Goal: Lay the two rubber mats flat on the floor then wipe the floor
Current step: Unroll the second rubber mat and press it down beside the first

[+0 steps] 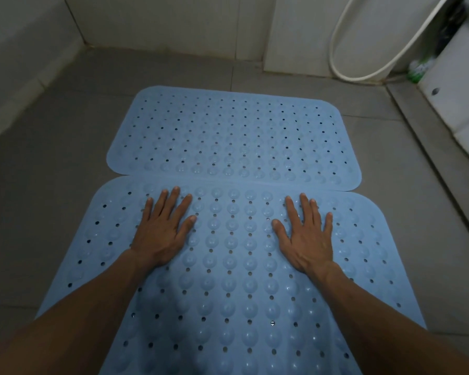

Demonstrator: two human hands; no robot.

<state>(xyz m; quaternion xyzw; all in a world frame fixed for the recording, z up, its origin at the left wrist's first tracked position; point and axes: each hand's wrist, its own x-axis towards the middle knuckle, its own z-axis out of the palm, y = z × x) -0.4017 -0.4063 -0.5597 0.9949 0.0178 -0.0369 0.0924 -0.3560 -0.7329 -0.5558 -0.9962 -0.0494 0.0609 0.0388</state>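
The near pale blue bumpy rubber mat (228, 266) is being pressed flat under the left hand (163, 234) and right hand (306, 239), both spread open, holding nothing; the far blue rubber mat (233, 133) lies flat just beyond the fingertips; wiping the grey tiled floor (52, 163) seems next, so a cloth must be found.

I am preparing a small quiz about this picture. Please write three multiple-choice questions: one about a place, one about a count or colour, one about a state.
1. Where do both hands rest?
A. on the near mat
B. on the far mat
C. on the bare floor

2. How many blue mats lie on the floor?
A. one
B. two
C. three

3. How are the hands?
A. closed in fists
B. gripping a cloth
C. open, palms down

Answers:
1 A: the left hand and right hand lie on the near mat, short of the far mat.
2 B: two mats show on the floor.
3 C: fingers spread flat, holding nothing.
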